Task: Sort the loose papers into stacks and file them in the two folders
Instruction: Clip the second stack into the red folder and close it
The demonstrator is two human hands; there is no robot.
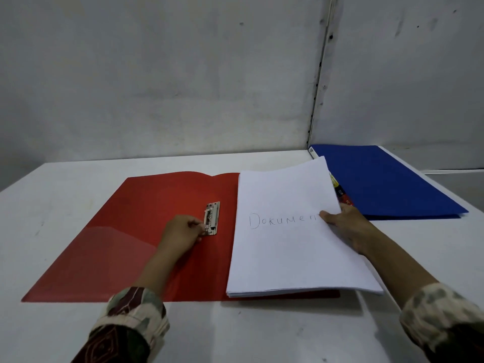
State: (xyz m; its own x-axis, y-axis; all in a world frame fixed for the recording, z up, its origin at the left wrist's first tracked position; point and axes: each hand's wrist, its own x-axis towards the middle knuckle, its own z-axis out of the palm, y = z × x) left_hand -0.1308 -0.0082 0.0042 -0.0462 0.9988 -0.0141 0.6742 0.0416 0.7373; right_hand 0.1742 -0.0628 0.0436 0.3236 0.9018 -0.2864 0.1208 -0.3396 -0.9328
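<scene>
Open red plastic folder [136,231] lay flat; left hand [180,234] pinched its metal spring clip [212,218], probably to lift it; right hand [345,226] gripped white paper stack [288,242] over folder's right half, ready to slide under; closed blue folder [387,179] beyond.

Bare table [65,195] lies left of the red folder [146,205]; blue folder [392,179] blocks right.

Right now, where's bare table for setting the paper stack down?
Bare table left of the red folder, plus the near strip between the sleeves. Crowded right: paper stack, held by the right hand, reaches the blue folder. Left hand is at the clip.
</scene>
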